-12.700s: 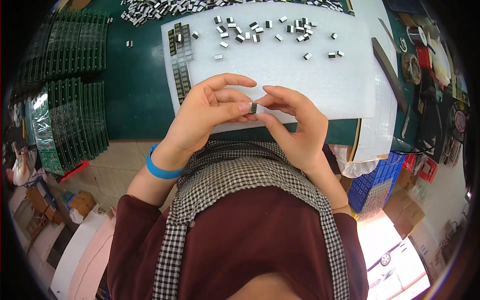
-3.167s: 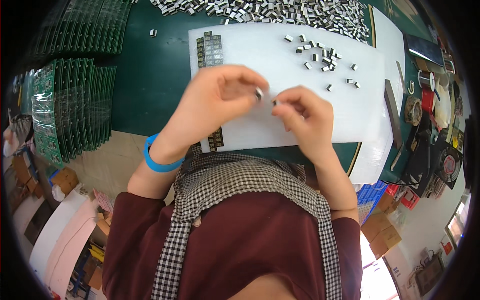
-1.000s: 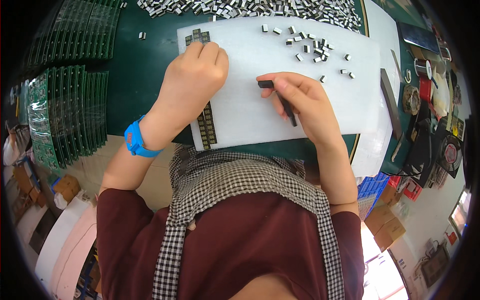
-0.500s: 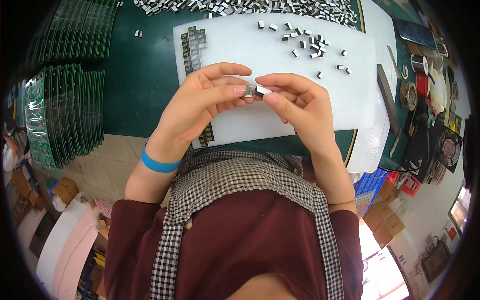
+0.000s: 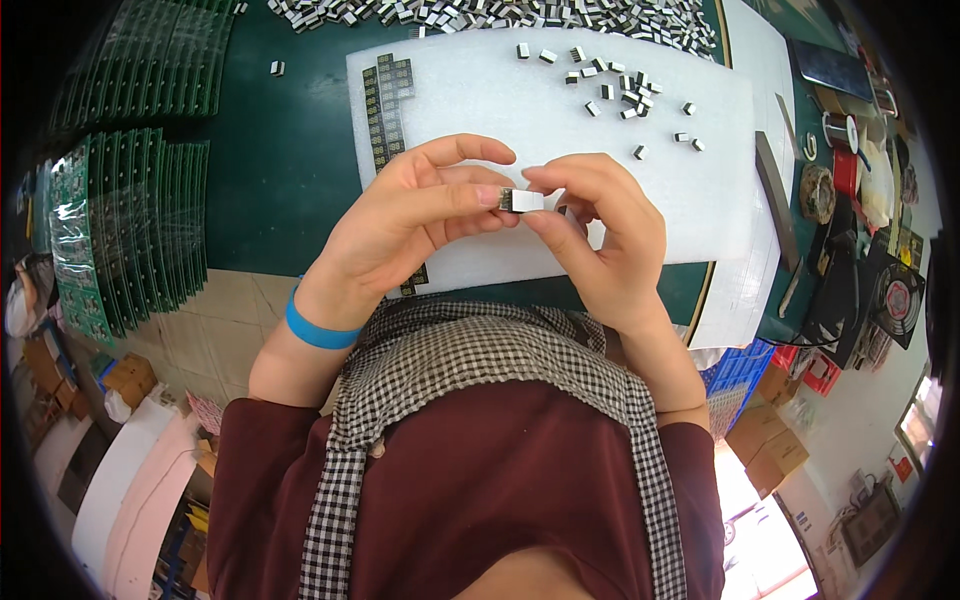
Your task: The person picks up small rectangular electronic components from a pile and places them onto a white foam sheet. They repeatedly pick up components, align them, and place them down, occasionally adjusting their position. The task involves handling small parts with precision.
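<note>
My left hand (image 5: pixel 415 210) pinches the pin end of a small display module between thumb and fingertips. My right hand (image 5: pixel 610 220) grips a white-sided, black-faced display module (image 5: pixel 527 201) by finger and thumb. The two hands meet over the white foam sheet (image 5: pixel 480 110), and the held pieces touch or overlap; where one ends and the other begins I cannot tell. Another dark-and-white piece shows partly behind my right fingers. Left of my hands, display modules (image 5: pixel 375 110) lie face up in close rows, partly covered by my left hand.
Loose display modules (image 5: pixel 628 95) are scattered on the sheet's far right, with a large heap (image 5: pixel 480 14) beyond. Green circuit boards (image 5: pixel 130 230) stand in rows at left. A grey metal bar (image 5: pixel 775 185), solder spool (image 5: pixel 838 128) and black fan (image 5: pixel 893 298) lie at right.
My hands have come together, bringing the two held pieces into contact or overlap. The right-hand module has turned so its white side faces up.
</note>
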`<state>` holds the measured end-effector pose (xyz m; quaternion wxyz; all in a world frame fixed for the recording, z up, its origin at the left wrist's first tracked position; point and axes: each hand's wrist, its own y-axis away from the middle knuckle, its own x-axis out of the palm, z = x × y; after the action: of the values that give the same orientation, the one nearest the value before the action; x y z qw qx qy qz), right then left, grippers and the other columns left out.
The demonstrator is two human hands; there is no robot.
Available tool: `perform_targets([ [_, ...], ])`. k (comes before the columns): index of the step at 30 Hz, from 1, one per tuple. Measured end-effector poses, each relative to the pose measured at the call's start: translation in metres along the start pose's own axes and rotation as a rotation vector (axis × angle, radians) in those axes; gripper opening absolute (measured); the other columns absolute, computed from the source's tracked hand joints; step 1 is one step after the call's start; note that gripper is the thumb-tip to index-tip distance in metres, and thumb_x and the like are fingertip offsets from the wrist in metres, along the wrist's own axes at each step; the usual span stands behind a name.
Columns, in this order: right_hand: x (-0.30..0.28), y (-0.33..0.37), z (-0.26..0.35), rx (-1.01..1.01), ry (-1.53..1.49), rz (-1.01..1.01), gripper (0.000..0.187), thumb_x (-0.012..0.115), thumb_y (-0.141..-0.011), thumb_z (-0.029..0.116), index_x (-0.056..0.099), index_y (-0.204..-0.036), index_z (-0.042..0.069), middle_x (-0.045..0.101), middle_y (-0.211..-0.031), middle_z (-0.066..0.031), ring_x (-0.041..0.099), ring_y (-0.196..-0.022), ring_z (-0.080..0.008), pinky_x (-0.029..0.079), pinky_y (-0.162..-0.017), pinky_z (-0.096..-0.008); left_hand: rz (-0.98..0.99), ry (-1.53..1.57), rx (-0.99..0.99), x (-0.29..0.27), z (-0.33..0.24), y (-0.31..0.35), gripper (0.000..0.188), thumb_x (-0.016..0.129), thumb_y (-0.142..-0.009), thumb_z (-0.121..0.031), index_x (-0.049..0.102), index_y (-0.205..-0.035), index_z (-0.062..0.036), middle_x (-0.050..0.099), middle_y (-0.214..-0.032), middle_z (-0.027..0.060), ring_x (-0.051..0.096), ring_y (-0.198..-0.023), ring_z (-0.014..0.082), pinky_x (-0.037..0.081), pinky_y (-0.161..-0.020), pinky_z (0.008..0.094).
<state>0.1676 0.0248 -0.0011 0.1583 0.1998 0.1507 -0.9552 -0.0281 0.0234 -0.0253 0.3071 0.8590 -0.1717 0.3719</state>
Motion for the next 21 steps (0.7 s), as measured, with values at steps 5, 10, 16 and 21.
perform_targets([
  [5, 0.0002, -0.0007, -0.0029, -0.087, 0.071, -0.009, 0.026, 0.07, -0.072, 0.0, 0.064, -0.096, 0.006, 0.062, -0.088, -0.0061, 0.058, -0.069, -0.0145, 0.046, -0.054, -0.0241, -0.013, -0.072, 0.011, 0.0009, -0.0028, 0.0005, 0.033, 0.058, -0.085, -0.002, 0.049, -0.117, -0.0018, 0.064, -0.103, 0.0127, 0.065, -0.084, 0.0138, 0.054, -0.078, 0.0236],
  [10, -0.002, -0.0014, -0.0008, -0.075, 0.099, -0.015, 0.024, 0.069, -0.071, -0.001, 0.064, -0.094, 0.006, 0.062, -0.088, -0.0058, 0.058, -0.068, -0.0153, 0.047, -0.053, -0.0243, -0.028, -0.079, 0.024, 0.0023, -0.0035, 0.0022, 0.033, 0.064, -0.083, -0.006, 0.052, -0.114, -0.0004, 0.067, -0.091, 0.0077, 0.065, -0.083, 0.0162, 0.05, -0.08, 0.0262],
  [16, -0.0033, -0.0027, -0.0003, -0.065, 0.079, 0.021, 0.024, 0.068, -0.072, -0.002, 0.063, -0.093, 0.006, 0.061, -0.089, -0.0051, 0.058, -0.067, -0.0147, 0.046, -0.053, -0.0242, 0.0, -0.065, 0.014, 0.0019, -0.0025, 0.0005, 0.034, 0.06, -0.084, -0.001, 0.05, -0.116, -0.0021, 0.065, -0.101, 0.0097, 0.064, -0.082, 0.0132, 0.052, -0.078, 0.0244],
  [21, -0.0011, -0.0013, -0.0023, -0.118, 0.206, 0.018, 0.022, 0.069, -0.072, 0.003, 0.063, -0.092, 0.008, 0.061, -0.088, -0.0043, 0.06, -0.064, -0.0168, 0.048, -0.051, -0.0259, -0.075, -0.237, 0.025, 0.0065, -0.006, 0.0019, 0.032, 0.062, -0.082, -0.001, 0.053, -0.113, -0.0005, 0.066, -0.098, 0.0089, 0.064, -0.082, 0.0119, 0.052, -0.077, 0.0234],
])
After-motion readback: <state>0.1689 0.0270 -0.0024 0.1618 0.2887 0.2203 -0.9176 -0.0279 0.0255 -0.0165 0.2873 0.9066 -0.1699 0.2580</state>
